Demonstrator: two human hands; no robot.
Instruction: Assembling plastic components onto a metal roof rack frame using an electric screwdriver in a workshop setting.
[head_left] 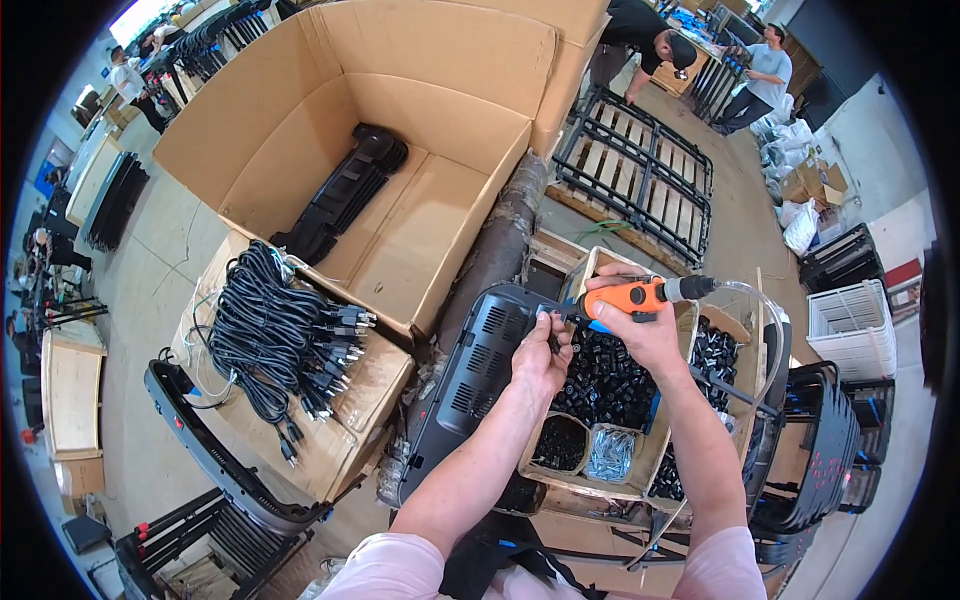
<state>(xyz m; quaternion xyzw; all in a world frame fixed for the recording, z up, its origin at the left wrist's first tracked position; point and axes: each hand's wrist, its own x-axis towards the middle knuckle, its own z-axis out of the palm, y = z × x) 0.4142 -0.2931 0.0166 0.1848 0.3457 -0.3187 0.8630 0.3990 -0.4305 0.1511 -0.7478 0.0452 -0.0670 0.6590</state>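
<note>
Orange plastic caught the eye first: the right hand (640, 325) was wrapped tight round an orange-handled pneumatic screwdriver (640, 296), its fingers (618, 283) closed over the grip, a clear air hose (757, 300) looping off the back end. The bit pointed left and met the upper edge of a black, vented plastic housing panel (478, 365), which stood tilted in front of the person, leaning between the big carton and the parts boxes. The left hand (541, 355) was up at that same spot, fingers pinched narrow around something small and dark at the tool's tip; a screw, I'd guess, though it was too small to be sure.

So this looked like the fastening step, a screw being set at the panel's top edge. The next move, as I judged it, called for keeping the bit square on the head and the panel steady while the driver ran.

Just right of the panel sat an open cardboard box of small black plastic parts (610, 375), with a little tub of silvery screws (610, 455) below it. To the left, a bundle of black power cords (275, 335) lay on a sheet of plywood (385, 375), and a large open cardboard carton (440, 215) held one more black part. Two people worked far off, top right.
</note>
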